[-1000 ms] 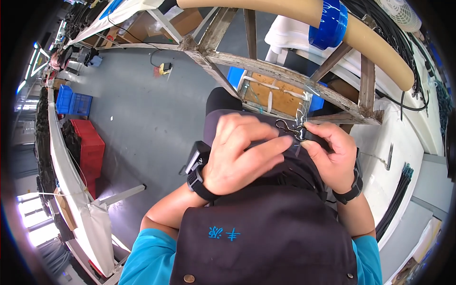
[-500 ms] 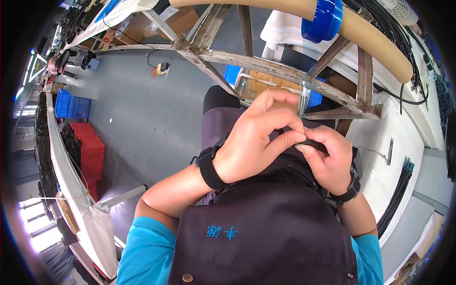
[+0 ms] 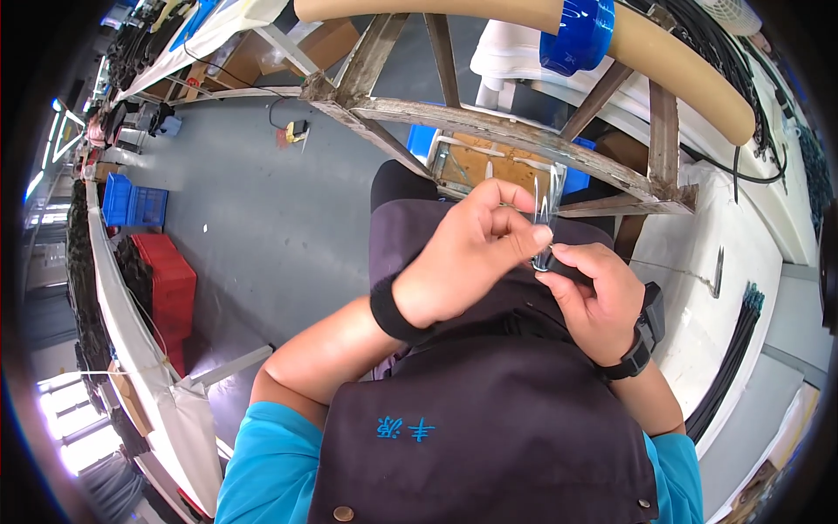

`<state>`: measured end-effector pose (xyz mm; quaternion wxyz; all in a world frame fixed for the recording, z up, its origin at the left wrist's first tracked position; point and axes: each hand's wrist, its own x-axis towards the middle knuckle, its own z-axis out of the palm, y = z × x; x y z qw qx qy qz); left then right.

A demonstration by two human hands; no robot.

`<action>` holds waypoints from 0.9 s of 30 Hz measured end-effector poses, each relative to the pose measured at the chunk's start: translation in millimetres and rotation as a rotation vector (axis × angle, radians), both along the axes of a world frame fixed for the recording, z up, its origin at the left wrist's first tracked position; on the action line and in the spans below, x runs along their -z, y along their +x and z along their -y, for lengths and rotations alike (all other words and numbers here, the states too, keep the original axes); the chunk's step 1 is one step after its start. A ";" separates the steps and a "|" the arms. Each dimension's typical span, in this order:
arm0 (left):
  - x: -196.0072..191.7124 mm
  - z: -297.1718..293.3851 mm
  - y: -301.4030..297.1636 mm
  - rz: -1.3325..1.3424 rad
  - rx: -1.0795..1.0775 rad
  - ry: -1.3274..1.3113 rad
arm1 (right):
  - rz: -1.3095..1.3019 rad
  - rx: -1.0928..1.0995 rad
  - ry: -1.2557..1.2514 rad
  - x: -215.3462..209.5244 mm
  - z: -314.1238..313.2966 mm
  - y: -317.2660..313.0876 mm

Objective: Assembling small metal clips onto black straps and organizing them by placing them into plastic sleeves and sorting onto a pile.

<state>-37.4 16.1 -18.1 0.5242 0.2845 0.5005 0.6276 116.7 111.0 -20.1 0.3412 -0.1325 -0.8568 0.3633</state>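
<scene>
In front of my apron (image 3: 497, 410), both hands meet. My left hand (image 3: 480, 249) is closed in a pinch at a shiny clear strip (image 3: 547, 196), which looks like thin plastic and sticks up past the fingertips. A short dark piece (image 3: 569, 266), perhaps tube or cable, is gripped between the thumb and fingers of my right hand (image 3: 602, 301). The strip's lower end touches or lies very near the tip of that dark piece; which of the two, I cannot tell. Most of the dark piece is hidden inside the right hand.
Ahead runs a worn metal frame (image 3: 489, 122) with a tan padded tube (image 3: 681, 74) wrapped in blue tape (image 3: 578, 35). On the right, a bundle of black cords (image 3: 729, 367) lies on a white table (image 3: 698, 262). Red bins (image 3: 166, 284) and a blue crate (image 3: 131, 201) stand left.
My left hand has drawn slightly left and down from the right fingertips, opening a small gap. The clear strip now shows between the hands, and the right hand has shifted slightly.
</scene>
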 end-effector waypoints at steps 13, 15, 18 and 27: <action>-8.8 -24.5 -24.4 -0.171 0.166 0.014 | 0.164 -0.108 -0.036 -16.1 -17.3 2.1; -11.4 -21.5 -25.1 -0.178 0.166 0.014 | 0.187 -0.120 -0.078 -20.3 -21.5 1.4; -9.3 -17.4 -23.6 -0.168 0.176 0.052 | 0.251 -0.142 -0.158 -28.8 -27.3 -0.3; -11.2 -12.4 -18.2 -0.173 0.183 -0.059 | 0.614 -0.191 -0.487 -27.9 -46.1 -4.8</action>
